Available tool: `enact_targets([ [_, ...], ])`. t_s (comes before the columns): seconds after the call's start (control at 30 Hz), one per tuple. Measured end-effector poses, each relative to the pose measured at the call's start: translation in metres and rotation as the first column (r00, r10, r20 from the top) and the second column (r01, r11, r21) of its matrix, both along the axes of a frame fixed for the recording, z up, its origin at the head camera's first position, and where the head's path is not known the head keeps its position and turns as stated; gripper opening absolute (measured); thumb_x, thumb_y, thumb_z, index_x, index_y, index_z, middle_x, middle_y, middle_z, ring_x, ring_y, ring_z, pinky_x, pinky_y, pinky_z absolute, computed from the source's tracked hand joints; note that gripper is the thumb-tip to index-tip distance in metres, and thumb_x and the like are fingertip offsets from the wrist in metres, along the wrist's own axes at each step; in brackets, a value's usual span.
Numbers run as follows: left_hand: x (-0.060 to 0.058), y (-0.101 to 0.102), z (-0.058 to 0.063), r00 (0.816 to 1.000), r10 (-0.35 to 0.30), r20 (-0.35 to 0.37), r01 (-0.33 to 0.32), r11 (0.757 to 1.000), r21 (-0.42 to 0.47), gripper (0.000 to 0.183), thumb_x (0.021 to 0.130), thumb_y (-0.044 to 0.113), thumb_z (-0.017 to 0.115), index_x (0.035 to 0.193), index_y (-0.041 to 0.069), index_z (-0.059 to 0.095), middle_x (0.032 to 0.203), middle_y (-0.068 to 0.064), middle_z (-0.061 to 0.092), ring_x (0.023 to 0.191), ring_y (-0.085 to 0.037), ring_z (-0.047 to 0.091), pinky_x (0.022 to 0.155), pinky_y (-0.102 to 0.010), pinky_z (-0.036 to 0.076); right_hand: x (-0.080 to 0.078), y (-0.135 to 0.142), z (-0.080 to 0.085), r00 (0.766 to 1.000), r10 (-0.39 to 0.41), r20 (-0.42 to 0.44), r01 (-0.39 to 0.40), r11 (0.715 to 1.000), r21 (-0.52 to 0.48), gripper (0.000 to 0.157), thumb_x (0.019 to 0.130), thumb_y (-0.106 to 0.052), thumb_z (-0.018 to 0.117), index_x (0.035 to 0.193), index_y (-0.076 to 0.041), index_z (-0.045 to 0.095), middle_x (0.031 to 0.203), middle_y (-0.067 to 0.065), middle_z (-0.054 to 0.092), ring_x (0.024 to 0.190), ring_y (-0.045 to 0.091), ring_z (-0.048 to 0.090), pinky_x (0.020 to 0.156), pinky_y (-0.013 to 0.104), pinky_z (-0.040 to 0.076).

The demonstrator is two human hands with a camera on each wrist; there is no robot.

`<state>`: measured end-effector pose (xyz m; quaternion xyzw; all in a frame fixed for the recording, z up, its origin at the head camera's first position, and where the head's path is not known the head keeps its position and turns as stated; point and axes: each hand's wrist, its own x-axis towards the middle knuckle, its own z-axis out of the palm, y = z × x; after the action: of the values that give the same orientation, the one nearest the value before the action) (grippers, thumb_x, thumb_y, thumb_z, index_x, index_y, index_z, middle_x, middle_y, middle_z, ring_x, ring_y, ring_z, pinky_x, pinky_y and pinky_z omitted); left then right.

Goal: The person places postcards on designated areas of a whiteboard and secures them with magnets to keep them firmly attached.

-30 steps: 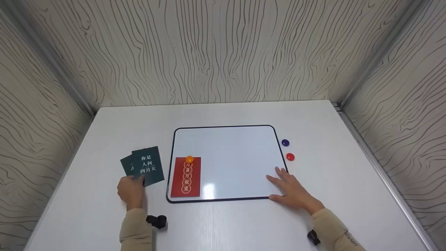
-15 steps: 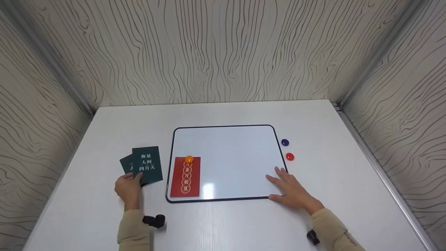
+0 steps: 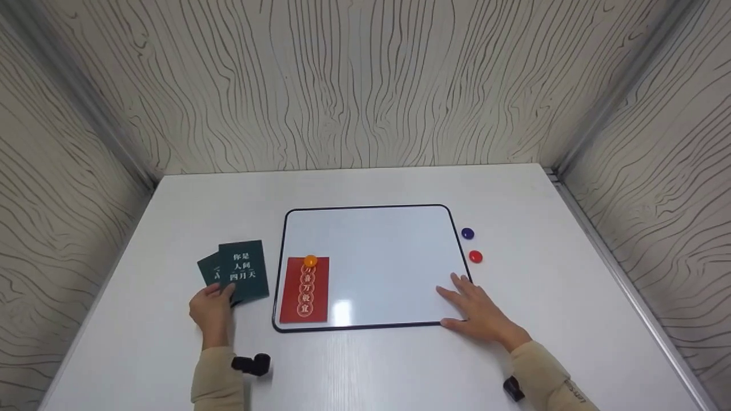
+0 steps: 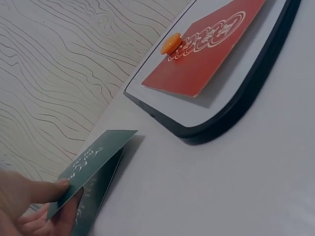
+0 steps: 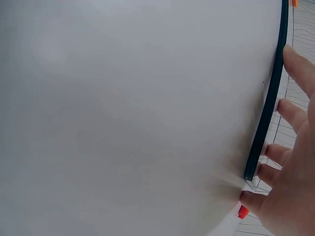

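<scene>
one green card [image 3: 244, 269], its near edge pinched by thumb and finger of the left hand [image 3: 210, 308], overlaps a second card [image 3: 209, 269] left of the whiteboard [image 3: 388, 257], a strip of tabletop [image 3: 400, 365] between, the right hand [image 3: 481, 313] fingers-wide, gripping nothing, at the whiteboard's near right corner, the pinched card's long axis running near to far.

Work is going on in a little booth, maybe in a lab or an office, but the views are only showing the inside. A back wall [image 3: 354, 85] and side walls [image 3: 51, 160] with wavy wood lines are standing close around a white counter [image 3: 365, 371]. Gray metal strips [image 3: 91, 97] are running down the corners. A whiteboard [image 3: 388, 257] is lying on the counter, and a small black camera [image 3: 261, 364] is sitting by each sleeve [image 3: 217, 377].
</scene>
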<state>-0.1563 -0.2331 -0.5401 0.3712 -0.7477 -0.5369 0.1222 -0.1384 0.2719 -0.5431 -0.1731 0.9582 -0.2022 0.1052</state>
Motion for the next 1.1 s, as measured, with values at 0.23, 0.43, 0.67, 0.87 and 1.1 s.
enact_targets([
  [0.23,0.0,0.001,0.004,0.999,-0.043,0.026,0.04,0.995,0.09,0.047,0.092,0.016,0.062,0.13,-0.01,0.051,0.133,-0.033,0.054,0.123,-0.041,0.055,0.107,-0.046,0.044,-0.001,0.0,0.0,1.0,0.009,0.001,-0.009,1.0,0.001,0.067,0.089,-0.048,0.062,0.147,-0.021,0.04,0.161,0.018,0.023,0.149,0.045,0.016,0.119,0.066,0.016],
  [0.43,-0.001,0.002,0.011,0.997,-0.073,0.039,0.068,0.991,0.115,0.049,0.093,0.016,0.06,0.134,-0.008,0.049,0.136,-0.032,0.051,0.132,-0.041,0.048,0.112,-0.049,0.04,-0.001,0.0,0.0,1.0,-0.001,0.021,0.001,1.0,-0.003,0.067,0.089,-0.048,0.061,0.147,-0.022,0.04,0.162,0.017,0.021,0.15,0.043,0.014,0.119,0.065,0.014],
  [0.67,0.0,0.005,0.017,0.996,-0.085,0.013,0.084,0.993,0.082,0.048,0.092,0.016,0.061,0.131,-0.01,0.05,0.135,-0.033,0.052,0.131,-0.043,0.048,0.109,-0.05,0.043,0.0,0.0,0.0,1.0,-0.001,0.016,0.001,1.0,0.002,0.067,0.089,-0.047,0.062,0.147,-0.022,0.04,0.161,0.017,0.021,0.149,0.043,0.015,0.119,0.065,0.014],
  [0.87,0.0,0.012,0.024,0.997,-0.079,0.009,0.078,0.996,0.046,0.046,0.092,0.017,0.062,0.128,-0.01,0.053,0.131,-0.034,0.055,0.123,-0.043,0.056,0.096,-0.043,0.05,-0.001,0.0,0.0,1.0,0.0,0.006,0.0,1.0,0.02,0.066,0.09,-0.046,0.061,0.147,-0.021,0.04,0.161,0.018,0.022,0.149,0.043,0.016,0.119,0.065,0.016],
  [1.1,0.0,0.016,0.029,0.996,-0.093,0.02,0.092,0.995,0.033,0.044,0.091,0.017,0.063,0.127,-0.008,0.055,0.128,-0.033,0.058,0.116,-0.041,0.06,0.072,-0.02,0.051,-0.001,-0.001,0.0,1.0,-0.004,0.02,0.004,1.0,0.024,0.066,0.09,-0.047,0.061,0.147,-0.021,0.039,0.161,0.017,0.021,0.149,0.043,0.015,0.119,0.065,0.015],
])
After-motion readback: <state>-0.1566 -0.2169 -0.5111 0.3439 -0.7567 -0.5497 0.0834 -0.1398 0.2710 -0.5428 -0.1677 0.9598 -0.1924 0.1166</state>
